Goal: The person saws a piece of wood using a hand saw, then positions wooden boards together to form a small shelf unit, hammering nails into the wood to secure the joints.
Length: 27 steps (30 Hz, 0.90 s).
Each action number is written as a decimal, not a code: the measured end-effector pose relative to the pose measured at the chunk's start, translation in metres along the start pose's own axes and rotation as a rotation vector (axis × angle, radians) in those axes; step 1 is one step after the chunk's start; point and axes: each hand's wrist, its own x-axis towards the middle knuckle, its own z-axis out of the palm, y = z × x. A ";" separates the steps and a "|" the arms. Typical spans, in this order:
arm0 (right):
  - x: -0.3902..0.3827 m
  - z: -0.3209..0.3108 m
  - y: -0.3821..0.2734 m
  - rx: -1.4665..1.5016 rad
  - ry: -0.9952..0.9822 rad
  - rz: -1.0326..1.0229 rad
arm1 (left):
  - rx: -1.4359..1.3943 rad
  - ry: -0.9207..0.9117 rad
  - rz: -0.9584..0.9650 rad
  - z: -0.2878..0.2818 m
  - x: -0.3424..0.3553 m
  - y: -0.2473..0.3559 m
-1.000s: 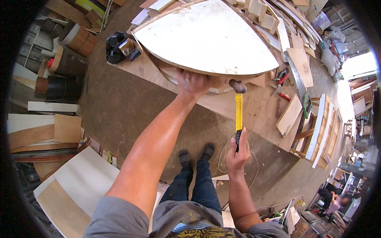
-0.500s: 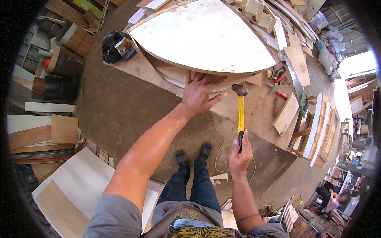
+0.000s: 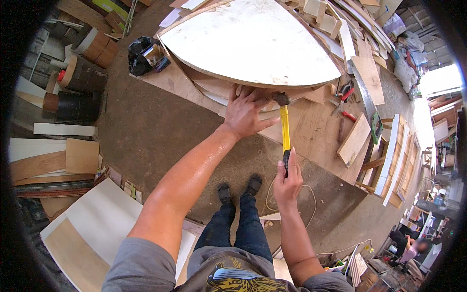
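Note:
A large wooden piece with a white, scuffed top (image 3: 253, 44) and a curved near edge lies on a plywood sheet (image 3: 311, 126) ahead of me. My left hand (image 3: 242, 116) reaches up to that near edge, its fingers spread flat against the side just below the rim. Its fingertips are partly hidden under the edge. My right hand (image 3: 288, 184) is wrapped round the black grip of a hammer (image 3: 285, 129) with a yellow handle. The dark hammer head is at the curved side, just right of my left fingers; whether it touches, I cannot tell.
Red-handled pliers (image 3: 347, 97) and a green-handled handsaw (image 3: 364, 92) lie to the right, beside a loose wood block (image 3: 354, 140). A black plastic bag (image 3: 140, 56) sits at the left corner. Boards (image 3: 92, 219) are stacked at lower left. A person (image 3: 411, 250) sits far right.
My right hand has swung the hammer left and slightly up, bringing its head closer to the curved side. My left hand stays at the edge.

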 end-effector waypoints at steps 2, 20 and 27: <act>-0.001 -0.004 -0.004 0.009 0.063 -0.086 | 0.006 -0.066 -0.017 0.000 -0.001 -0.002; -0.001 0.003 0.002 0.007 0.119 -0.144 | -0.003 -0.009 0.039 0.000 0.000 -0.003; -0.006 0.004 0.000 0.039 0.101 -0.094 | -0.009 -0.028 0.052 -0.007 0.000 -0.002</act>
